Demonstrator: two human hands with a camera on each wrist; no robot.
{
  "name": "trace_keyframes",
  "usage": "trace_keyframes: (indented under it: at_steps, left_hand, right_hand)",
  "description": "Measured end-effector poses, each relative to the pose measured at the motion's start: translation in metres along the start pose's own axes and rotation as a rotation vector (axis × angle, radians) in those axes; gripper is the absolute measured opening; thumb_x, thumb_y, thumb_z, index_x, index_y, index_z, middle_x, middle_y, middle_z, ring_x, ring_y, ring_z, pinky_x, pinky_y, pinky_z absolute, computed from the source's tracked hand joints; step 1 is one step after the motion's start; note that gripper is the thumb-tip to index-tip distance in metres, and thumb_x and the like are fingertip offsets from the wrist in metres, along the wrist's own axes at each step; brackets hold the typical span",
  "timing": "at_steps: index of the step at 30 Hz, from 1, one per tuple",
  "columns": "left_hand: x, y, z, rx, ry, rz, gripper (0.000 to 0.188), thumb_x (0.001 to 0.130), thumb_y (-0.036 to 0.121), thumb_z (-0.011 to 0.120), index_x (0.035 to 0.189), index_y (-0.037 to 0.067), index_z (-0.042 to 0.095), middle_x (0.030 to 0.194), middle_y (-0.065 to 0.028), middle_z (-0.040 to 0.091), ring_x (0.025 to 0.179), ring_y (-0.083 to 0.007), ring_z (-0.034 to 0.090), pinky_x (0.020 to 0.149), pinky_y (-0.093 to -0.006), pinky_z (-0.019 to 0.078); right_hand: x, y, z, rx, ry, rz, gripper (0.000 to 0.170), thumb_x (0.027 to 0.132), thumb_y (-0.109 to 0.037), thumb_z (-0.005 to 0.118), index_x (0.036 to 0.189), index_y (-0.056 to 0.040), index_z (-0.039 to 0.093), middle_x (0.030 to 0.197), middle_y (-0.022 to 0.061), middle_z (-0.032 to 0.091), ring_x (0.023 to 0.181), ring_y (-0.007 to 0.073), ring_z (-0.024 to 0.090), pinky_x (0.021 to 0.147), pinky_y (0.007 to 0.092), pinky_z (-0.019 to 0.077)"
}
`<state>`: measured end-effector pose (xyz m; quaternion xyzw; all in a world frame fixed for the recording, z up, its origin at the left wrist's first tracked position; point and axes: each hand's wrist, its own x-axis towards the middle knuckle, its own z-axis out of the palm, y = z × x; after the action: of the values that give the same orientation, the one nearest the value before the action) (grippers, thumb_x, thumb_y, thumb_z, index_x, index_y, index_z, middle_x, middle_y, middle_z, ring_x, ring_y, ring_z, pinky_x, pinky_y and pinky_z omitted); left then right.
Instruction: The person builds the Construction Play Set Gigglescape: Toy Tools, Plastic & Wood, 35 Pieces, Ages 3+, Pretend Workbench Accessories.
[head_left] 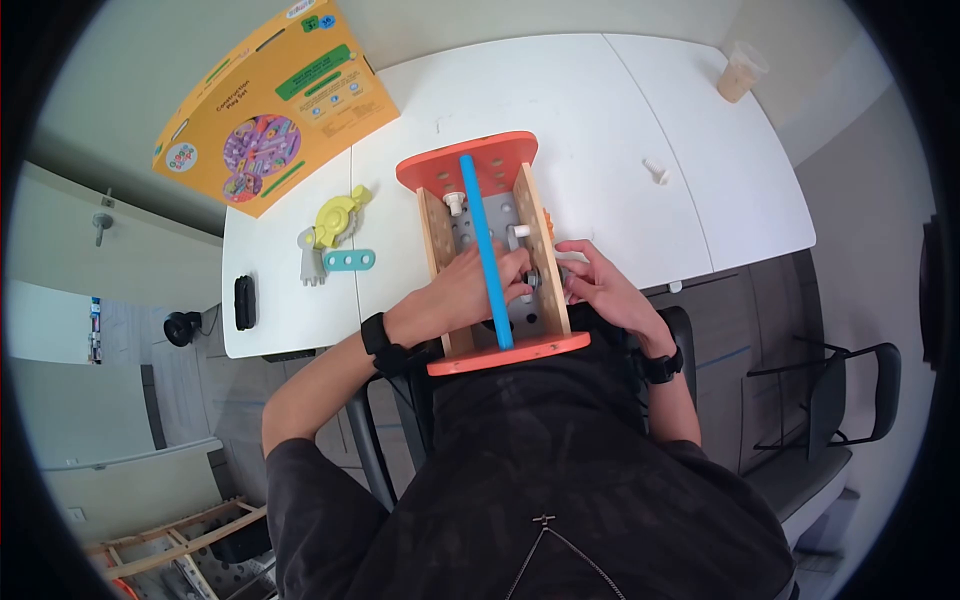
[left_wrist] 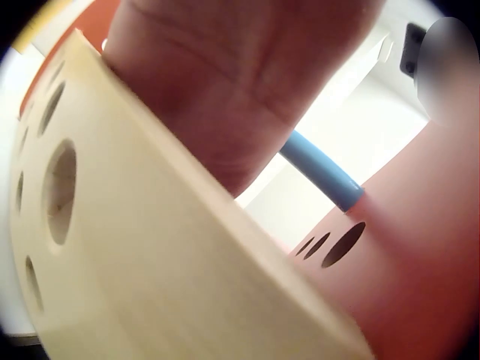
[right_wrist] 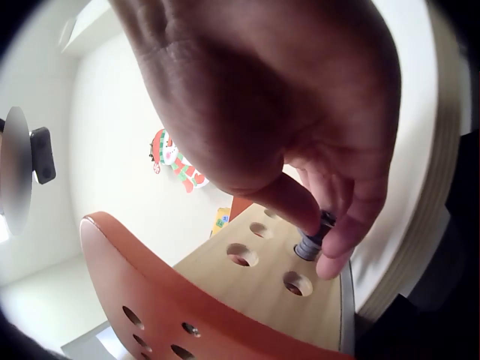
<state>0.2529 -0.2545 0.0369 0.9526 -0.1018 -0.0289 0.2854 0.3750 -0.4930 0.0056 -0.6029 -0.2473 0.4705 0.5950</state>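
A toy toolbox with orange ends (head_left: 510,355), wooden sides (head_left: 437,225) and a blue rod handle (head_left: 480,230) sits at the table's front edge. My left hand (head_left: 470,290) reaches under the rod into the box, its fingers at a grey piece (head_left: 533,281) by the right side panel; in the left wrist view the fingertips are hidden. Outside that panel, my right hand (head_left: 610,290) pinches a grey screw-like piece (right_wrist: 311,241) at a hole, between thumb and fingers. White pieces (head_left: 455,203) stand inside the box and at the right panel.
Left of the box lie a yellow toy saw (head_left: 335,218), a grey toy piece (head_left: 311,258), a teal strip (head_left: 350,260) and a black case (head_left: 244,302). A yellow carton (head_left: 280,110) stands behind. A white screw (head_left: 656,170) and a cup (head_left: 741,73) are to the right.
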Motion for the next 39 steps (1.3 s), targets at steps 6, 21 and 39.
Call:
trace_keyframes:
  at_steps: [6, 21, 39]
  left_hand:
    - [0.004, 0.010, -0.008, -0.011, -0.046, -0.033, 0.029, 0.102, 0.030, 0.069, 0.114, 0.004, 0.067, 0.097, -0.0144, 0.073, 0.099, -0.0363, 0.067, 0.088, -0.0480, 0.0546]
    - [0.000, 0.015, -0.018, 0.013, -0.068, -0.032, 0.034, 0.104, 0.037, 0.065, 0.116, 0.006, 0.067, 0.090, -0.0136, 0.068, 0.097, -0.0352, 0.065, 0.087, -0.0464, 0.0517]
    - [-0.013, 0.008, -0.025, -0.128, -0.004, -0.050, 0.030, 0.100, 0.025, 0.073, 0.124, 0.007, 0.069, 0.083, -0.0137, 0.063, 0.082, -0.0320, 0.063, 0.075, -0.0456, 0.0519]
  right_hand:
    - [-0.004, -0.002, 0.005, -0.071, 0.061, -0.022, 0.048, 0.106, 0.008, 0.048, 0.151, -0.0062, 0.039, 0.143, 0.0138, 0.065, 0.104, 0.0131, 0.067, 0.094, 0.0320, 0.0573]
    - [-0.005, -0.004, -0.004, -0.157, 0.105, -0.010, 0.022, 0.109, -0.017, 0.059, 0.117, 0.0026, 0.063, 0.090, 0.0043, 0.069, 0.078, 0.0126, 0.066, 0.076, 0.0293, 0.0558]
    - [-0.010, -0.027, 0.013, -0.398, 0.084, -0.128, 0.029, 0.115, -0.031, 0.044, 0.117, -0.0042, 0.054, 0.093, 0.0029, 0.060, 0.075, 0.0117, 0.054, 0.070, 0.0288, 0.0469]
